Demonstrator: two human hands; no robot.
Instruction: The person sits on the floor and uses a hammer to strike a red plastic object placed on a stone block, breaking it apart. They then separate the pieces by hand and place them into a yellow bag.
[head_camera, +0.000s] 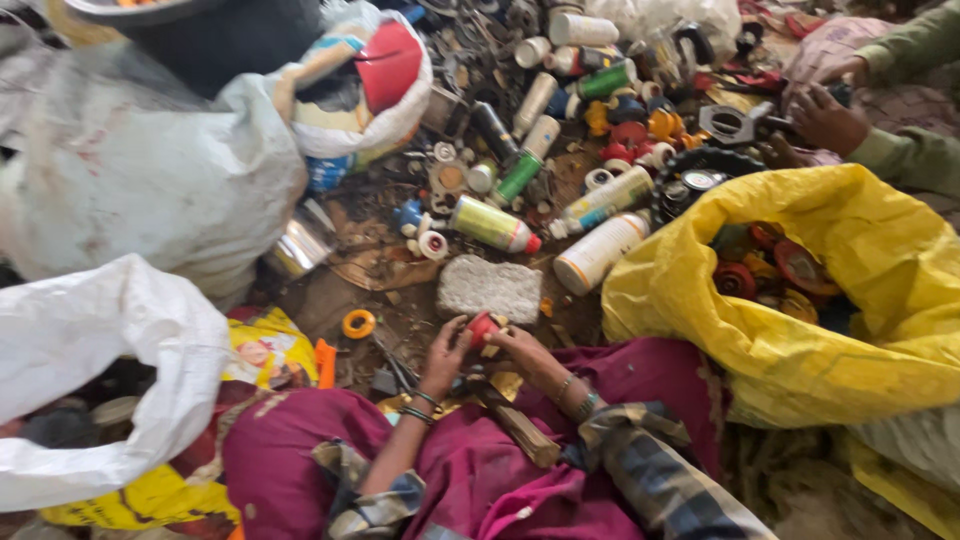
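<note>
Both the left hand (446, 352) and right hand (520, 347) have fingers clamped on a small red cap (482, 326) just before the grey stone block (489, 288); the yellow sack (800, 300) holds some red parts, many bottles (600, 250) remain scattered on the floor.

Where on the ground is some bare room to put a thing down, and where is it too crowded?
Bare ground lies between the orange ring and the grey stone block, just ahead of the left hand. Beyond the block, bottles and caps crowd the floor. The yellow sack closes the right side, the white sacks the left.
</note>
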